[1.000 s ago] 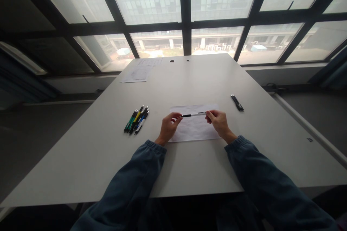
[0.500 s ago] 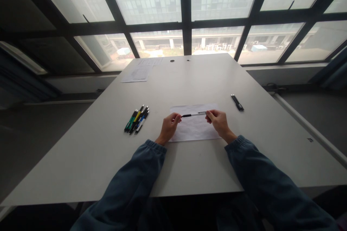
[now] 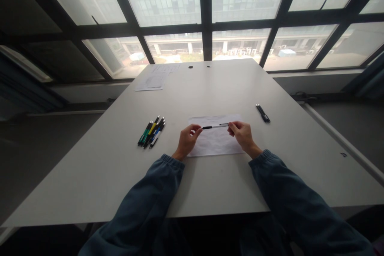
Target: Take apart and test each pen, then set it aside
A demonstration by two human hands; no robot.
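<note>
I hold a slim pen point(image 3: 215, 127), white with a black grip, level above a white sheet of paper point(image 3: 214, 144). My left hand point(image 3: 187, 141) pinches its black left end. My right hand point(image 3: 243, 135) pinches its right end, where the clip is. Both hands are closed on it, with the wrists resting near the sheet on the grey table point(image 3: 210, 88).
A bunch of several coloured pens point(image 3: 151, 132) lies to the left of the sheet. Two dark pens point(image 3: 262, 113) lie to the right. Printed papers point(image 3: 151, 81) lie at the far left of the table, near two cable holes point(image 3: 191, 67). Big windows stand beyond.
</note>
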